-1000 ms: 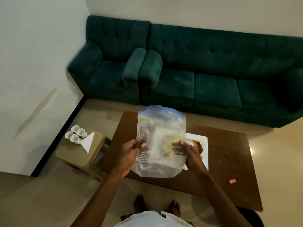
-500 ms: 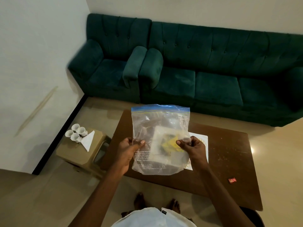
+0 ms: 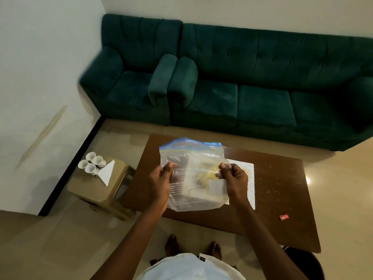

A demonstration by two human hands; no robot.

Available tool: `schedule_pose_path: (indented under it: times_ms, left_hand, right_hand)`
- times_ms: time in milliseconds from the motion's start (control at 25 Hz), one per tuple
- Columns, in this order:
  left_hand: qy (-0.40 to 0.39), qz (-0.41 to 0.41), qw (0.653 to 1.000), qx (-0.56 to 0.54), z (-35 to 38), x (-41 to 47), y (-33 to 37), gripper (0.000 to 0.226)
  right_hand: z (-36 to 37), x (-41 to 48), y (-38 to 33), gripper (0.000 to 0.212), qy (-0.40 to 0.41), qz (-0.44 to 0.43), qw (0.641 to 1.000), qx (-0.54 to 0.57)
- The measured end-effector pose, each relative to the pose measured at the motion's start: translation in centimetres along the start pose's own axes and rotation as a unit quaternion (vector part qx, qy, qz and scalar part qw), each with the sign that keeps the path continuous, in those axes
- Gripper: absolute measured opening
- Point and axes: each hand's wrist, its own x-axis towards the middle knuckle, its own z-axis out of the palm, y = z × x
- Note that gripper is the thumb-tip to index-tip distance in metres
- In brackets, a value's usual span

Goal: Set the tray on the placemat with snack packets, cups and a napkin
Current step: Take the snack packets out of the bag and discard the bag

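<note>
Left hand (image 3: 159, 182), right hand (image 3: 234, 178) pinching clear zip bag (image 3: 193, 174), printed "INSTRUCTION" legible

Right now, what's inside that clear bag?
Inside the clear bag, held by both hands, something yellow and pale flat shapes show through. Creased plastic blurs them, so what they are stays unclear.

A home living room: green tufted sofas (image 3: 242, 77), low wooden coffee table (image 3: 282, 188), tiled floor (image 3: 60, 239).

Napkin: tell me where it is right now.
In the head view, the napkin lies on the small stool left of the coffee table, just right of the four white cups.
</note>
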Motion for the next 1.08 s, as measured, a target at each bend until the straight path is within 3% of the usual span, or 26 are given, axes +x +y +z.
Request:
schedule_pose_path:
  times_ms: [160,280,440,520,600,680,760,800,920,1000,1080]
  left_hand:
    - [0.014,0.021,1.0,0.002,-0.7,0.4,0.2,0.012]
    - [0.008,0.052,0.999,0.004,-1.6,0.8,0.2,0.027]
    - [-0.025,0.12,0.987,0.105,-1.5,0.1,0.4,0.014]
    - [-0.084,0.113,0.985,0.105,-1.4,-0.5,1.0,0.029]
    - [-0.148,0.086,0.976,0.132,-1.6,-0.9,1.6,0.063]
    - [-0.175,0.088,0.955,0.224,-1.8,-1.0,1.9,0.09]
    - [-0.19,0.102,0.922,0.321,-2.1,-0.7,2.1,0.097]
    - [-0.188,0.119,0.904,0.366,-2.3,-0.5,2.0,0.089]
    - [-0.122,0.181,0.862,0.458,-2.9,0.6,1.7,0.037]
    - [-0.105,0.2,0.864,0.451,-3.3,1.4,1.4,0.025]
    - [-0.146,0.199,0.884,0.396,-3.6,1.9,1.3,0.021]
  right_hand:
    - [-0.6,-0.6,-0.3,0.023,0.011,-0.005,1.0,0.022]
    - [-1.9,-0.8,-0.8,0.015,-0.038,0.012,0.999,0.024]
    - [-2.5,-0.9,-1.2,0.047,-0.065,0.01,0.998,0.01]
    - [-2.6,-0.9,-1.1,0.057,-0.086,-0.023,0.996,-0.022]
    - [-2.8,-0.9,-1.0,0.053,-0.084,-0.046,0.994,-0.054]
    - [-3.1,-0.9,-1.0,0.047,-0.089,-0.059,0.99,-0.087]
    - [-3.5,-0.8,-1.1,0.046,-0.105,-0.065,0.985,-0.124]
    - [-3.8,-0.6,-1.1,0.047,-0.112,-0.063,0.982,-0.141]
    - [-4.3,-0.4,-1.4,0.055,-0.122,-0.041,0.98,-0.152]
    - [-4.5,-0.3,-1.7,0.054,-0.123,-0.04,0.977,-0.169]
    - [-4.8,-0.3,-2.1,0.045,-0.128,-0.04,0.968,-0.211]
